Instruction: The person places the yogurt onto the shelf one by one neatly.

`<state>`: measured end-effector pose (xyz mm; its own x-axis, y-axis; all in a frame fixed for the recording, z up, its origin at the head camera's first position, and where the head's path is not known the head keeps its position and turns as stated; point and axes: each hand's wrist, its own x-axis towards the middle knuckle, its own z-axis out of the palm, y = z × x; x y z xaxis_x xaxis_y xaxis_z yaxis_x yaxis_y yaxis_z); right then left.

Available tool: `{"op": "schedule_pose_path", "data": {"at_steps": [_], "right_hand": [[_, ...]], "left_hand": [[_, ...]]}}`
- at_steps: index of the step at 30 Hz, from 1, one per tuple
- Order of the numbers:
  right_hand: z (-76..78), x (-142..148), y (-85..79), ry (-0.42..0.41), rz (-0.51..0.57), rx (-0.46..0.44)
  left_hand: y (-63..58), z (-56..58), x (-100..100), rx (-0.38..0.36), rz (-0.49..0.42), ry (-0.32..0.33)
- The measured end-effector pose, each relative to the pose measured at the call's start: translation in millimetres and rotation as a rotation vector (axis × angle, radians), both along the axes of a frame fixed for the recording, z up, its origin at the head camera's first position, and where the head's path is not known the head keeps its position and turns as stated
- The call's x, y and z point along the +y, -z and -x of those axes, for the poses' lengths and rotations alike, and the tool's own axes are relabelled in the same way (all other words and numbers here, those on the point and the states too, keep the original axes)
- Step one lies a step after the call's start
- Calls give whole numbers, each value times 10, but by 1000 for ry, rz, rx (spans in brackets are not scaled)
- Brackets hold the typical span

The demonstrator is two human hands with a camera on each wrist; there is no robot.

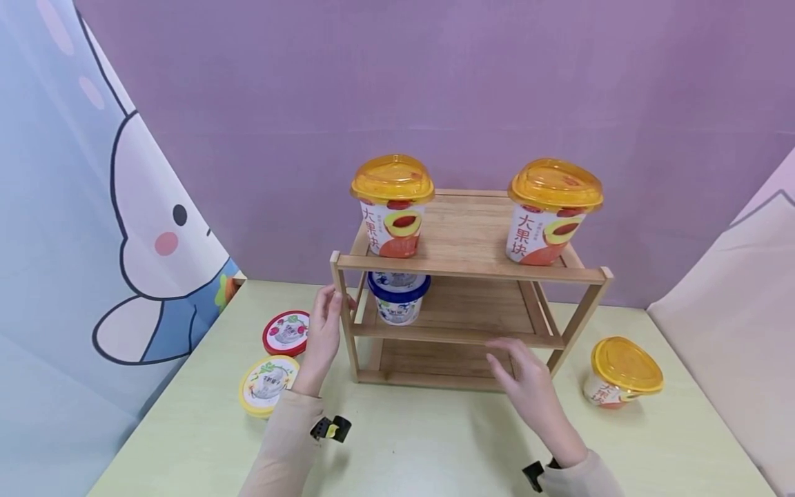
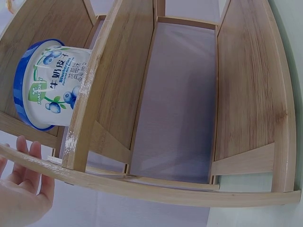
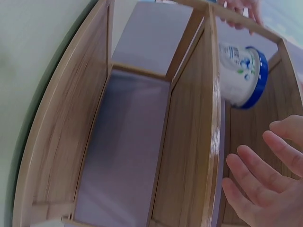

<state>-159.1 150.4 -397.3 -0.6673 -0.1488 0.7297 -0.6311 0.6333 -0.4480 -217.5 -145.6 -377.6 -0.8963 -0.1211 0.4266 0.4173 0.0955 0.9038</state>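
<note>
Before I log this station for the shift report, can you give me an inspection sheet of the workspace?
Surface: pale green table, bare in front of the rack.
Job's things: three-tier wooden rack; two yellow-lidded cups on the top tier; blue cup on the middle tier, left side; bottom tier holds nothing seen.
Clutter: red-lidded tub and yellow-rimmed tub left of the rack; a third yellow-lidded cup tilted on the table at right.
Grippers: left hand touches the rack's front left post; right hand open before the lower tiers, holding nothing.
Cables: nothing seen.
Surroundings: purple backdrop, cartoon curtain at left.
</note>
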Motion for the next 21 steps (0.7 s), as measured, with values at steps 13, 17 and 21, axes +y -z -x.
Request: {"op": "schedule_pose_path", "data": {"at_steps": [13, 17, 21], "right_hand": [[-142, 448, 102, 105, -42, -22], [-180, 587, 134, 121, -42, -24], [-213, 727, 160, 145, -45, -24]], "left_hand": [[-2, 2, 1, -11, -7, -13], [1, -3, 3, -14, -9, -14], [-6, -7, 9, -14, -6, -15]]}}
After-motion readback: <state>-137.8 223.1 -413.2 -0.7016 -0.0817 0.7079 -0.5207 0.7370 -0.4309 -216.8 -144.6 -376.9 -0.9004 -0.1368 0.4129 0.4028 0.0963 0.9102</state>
